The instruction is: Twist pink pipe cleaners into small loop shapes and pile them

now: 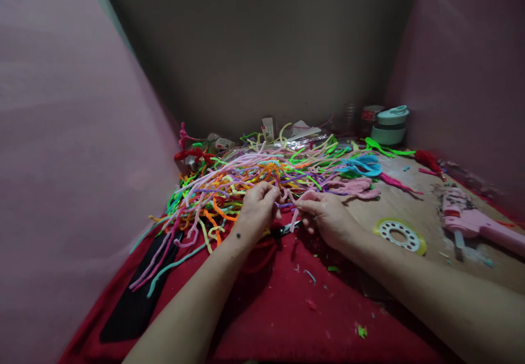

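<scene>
My left hand (259, 206) and my right hand (330, 217) meet over the front of a big tangled heap of coloured pipe cleaners (246, 168). A pink pipe cleaner (293, 220) is pinched in my right fingertips, one end hanging down and another part curving above them. My left thumb and fingers are pressed together on its other part, close to the right hand. Just below the hands, partly hidden, lies a dark tool with a metal tip (289, 229), perhaps scissors. Looped blue pipe cleaners (363, 165) and looped pink ones (355, 187) lie behind my right hand.
A pink glue gun (471, 223) and a yellow-rimmed tape roll (400, 236) rest on a brown board (430, 265) at right. A mint lidded container (389, 133) stands at the back. A black flat object (135, 309) lies front left on the red cloth (279, 309). Walls enclose both sides.
</scene>
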Available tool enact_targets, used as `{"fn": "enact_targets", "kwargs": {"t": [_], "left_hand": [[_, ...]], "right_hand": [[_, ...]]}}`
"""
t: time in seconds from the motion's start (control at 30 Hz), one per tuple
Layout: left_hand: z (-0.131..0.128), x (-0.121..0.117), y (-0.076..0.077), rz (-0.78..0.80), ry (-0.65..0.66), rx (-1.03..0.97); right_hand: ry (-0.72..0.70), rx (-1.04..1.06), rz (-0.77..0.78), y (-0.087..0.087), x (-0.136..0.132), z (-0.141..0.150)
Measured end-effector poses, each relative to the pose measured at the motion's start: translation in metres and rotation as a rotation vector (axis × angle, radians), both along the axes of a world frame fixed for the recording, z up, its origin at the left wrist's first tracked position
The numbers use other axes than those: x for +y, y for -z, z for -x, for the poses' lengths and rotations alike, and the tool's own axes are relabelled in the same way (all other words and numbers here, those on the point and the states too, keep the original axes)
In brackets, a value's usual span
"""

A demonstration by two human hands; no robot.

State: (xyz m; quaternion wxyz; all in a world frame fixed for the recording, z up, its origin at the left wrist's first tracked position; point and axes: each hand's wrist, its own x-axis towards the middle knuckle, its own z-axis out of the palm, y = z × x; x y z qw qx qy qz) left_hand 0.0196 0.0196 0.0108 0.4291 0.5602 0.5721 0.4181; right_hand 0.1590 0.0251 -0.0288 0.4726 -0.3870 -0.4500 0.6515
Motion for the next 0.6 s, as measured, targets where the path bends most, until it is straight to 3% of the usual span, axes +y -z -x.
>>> {"fn": "enact_targets", "kwargs": {"t": [0.17, 0.37, 0.6], "left_hand": [[-0.0037, -0.0044, -0.0017, 0.146, 0.24, -0.057], [-0.0035, -0.0041, 0.0002, 0.178, 0.262, -0.063], [-0.0033, -0.0043, 0.0009, 0.248, 0.238, -0.147]], "right_hand": [[-0.006, 0.029, -0.048, 0.0028, 0.0032, -0.0016], [-0.056, 0.065, -0.08, 0.0008, 0.0016, -0.0003], [0.024, -0.022, -0.121, -0.0019, 0.001, -0.001]]}}
